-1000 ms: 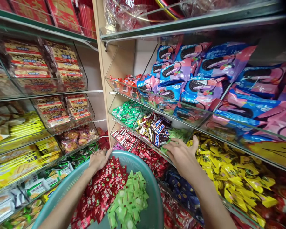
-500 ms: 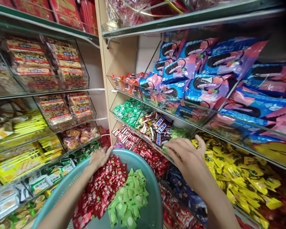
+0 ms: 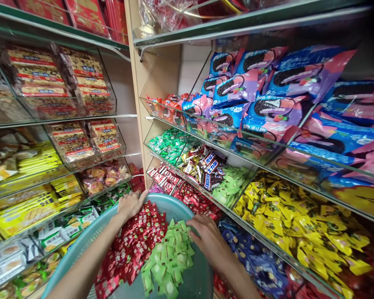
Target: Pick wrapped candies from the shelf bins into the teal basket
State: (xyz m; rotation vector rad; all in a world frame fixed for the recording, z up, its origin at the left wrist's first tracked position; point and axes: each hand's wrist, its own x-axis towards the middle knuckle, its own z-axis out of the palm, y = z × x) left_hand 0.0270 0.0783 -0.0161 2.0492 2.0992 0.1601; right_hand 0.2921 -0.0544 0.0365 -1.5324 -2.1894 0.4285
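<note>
A teal plastic basket (image 3: 202, 265) holds red-wrapped candies (image 3: 134, 245) on its left side and light green packets (image 3: 170, 257) beside them. My left hand (image 3: 131, 206) grips the basket's far rim, its fingers over the edge. Just inside the right rim, my right hand (image 3: 204, 234) is bent over the edge of the green packets, its fingertips close to them; whether anything is in it is hidden. More light green packets (image 3: 232, 185) lie in a glass shelf compartment beyond, next to Snickers bars (image 3: 212, 166).
Yellow-wrapped candies (image 3: 299, 224) fill the compartment at right, with blue-wrapped ones (image 3: 252, 261) below. Blue-pink cookie packs (image 3: 268, 112) sit above behind a slanting glass edge. A wooden post (image 3: 137, 91) separates these from the left shelves with packaged bars (image 3: 40, 74).
My right hand has moved from the green packets on the shelf down and left to the basket, uncovering that compartment. My left hand stays on the rim.
</note>
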